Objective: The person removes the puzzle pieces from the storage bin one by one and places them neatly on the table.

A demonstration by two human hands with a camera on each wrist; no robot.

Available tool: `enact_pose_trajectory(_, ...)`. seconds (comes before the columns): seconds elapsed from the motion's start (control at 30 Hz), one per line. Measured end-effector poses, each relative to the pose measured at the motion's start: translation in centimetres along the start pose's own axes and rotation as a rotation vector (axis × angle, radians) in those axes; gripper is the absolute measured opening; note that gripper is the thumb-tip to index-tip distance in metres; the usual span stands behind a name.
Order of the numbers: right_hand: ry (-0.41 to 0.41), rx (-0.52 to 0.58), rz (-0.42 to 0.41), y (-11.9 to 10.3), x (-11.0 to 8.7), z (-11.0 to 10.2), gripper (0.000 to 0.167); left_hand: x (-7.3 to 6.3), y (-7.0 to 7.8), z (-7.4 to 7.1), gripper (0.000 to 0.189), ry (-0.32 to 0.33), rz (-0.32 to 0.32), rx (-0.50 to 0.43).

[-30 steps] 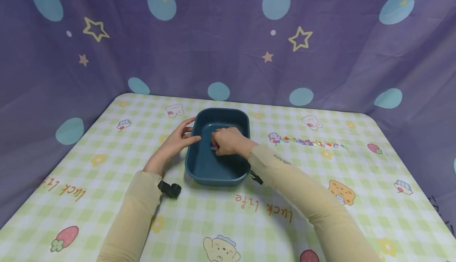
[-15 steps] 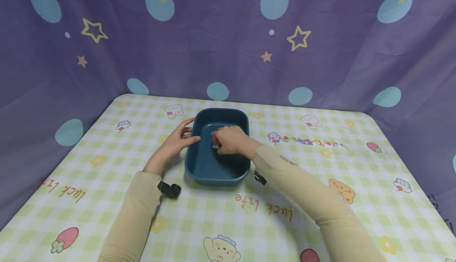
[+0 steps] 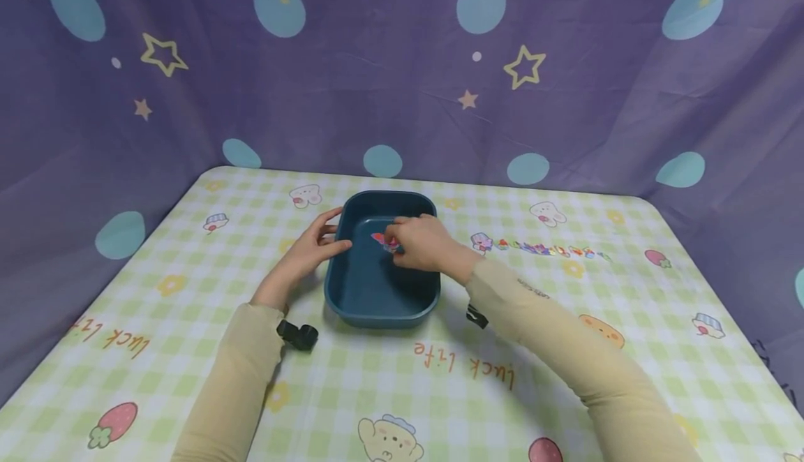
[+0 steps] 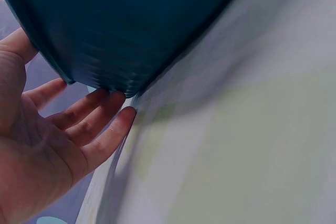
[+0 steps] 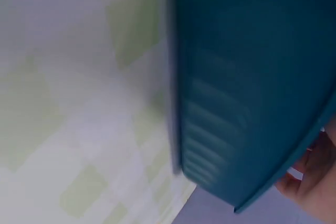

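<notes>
A dark teal rectangular tub stands on the table. My left hand rests at its left side, thumb at the rim and the other fingers extended against the outer wall, as the left wrist view shows. Inside the tub my right hand pinches a small, shiny, pink-and-red flat piece, partly hidden by the fingers; its exact kind is unclear. In the right wrist view the tub wall covers most of the right hand.
Right of the tub, several small colourful shiny pieces lie in a row on the table. The tablecloth is green-and-white check with printed cartoons. A purple curtain hangs behind the table's far edge.
My right hand has risen slightly and shifted right inside the tub, and more of the pink piece shows at its fingertips. My left hand stays at the tub's side.
</notes>
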State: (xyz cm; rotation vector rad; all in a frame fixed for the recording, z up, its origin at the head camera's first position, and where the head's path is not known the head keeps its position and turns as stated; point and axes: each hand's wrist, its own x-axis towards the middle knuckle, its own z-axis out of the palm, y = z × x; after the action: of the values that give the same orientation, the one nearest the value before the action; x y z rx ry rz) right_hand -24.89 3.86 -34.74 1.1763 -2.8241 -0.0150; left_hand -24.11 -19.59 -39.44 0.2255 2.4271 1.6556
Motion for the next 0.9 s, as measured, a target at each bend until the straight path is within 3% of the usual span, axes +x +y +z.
enact_pose_trajectory(0.23,0.083,0.008,-0.010,1.7,-1.9,-0.9,0.028,-0.1,0.5,0.0,0.070,-0.004,-0.004,0.016)
enact_pose_trajectory(0.5,0.200,0.053,0.031,4.2,-4.8,-1.7,0.022,-1.6,2.7,0.2,0.071,-0.024,-0.013,-0.025)
enact_pose_trajectory(0.67,0.253,0.055,0.053,5.6,-6.7,-1.8,0.019,-1.6,2.8,0.3,0.071,-0.024,-0.015,-0.023)
enact_pose_trajectory(0.9,0.259,0.042,0.100,7.4,-9.3,-1.9,0.019,-1.7,2.6,0.4,0.071,-0.022,-0.017,-0.022)
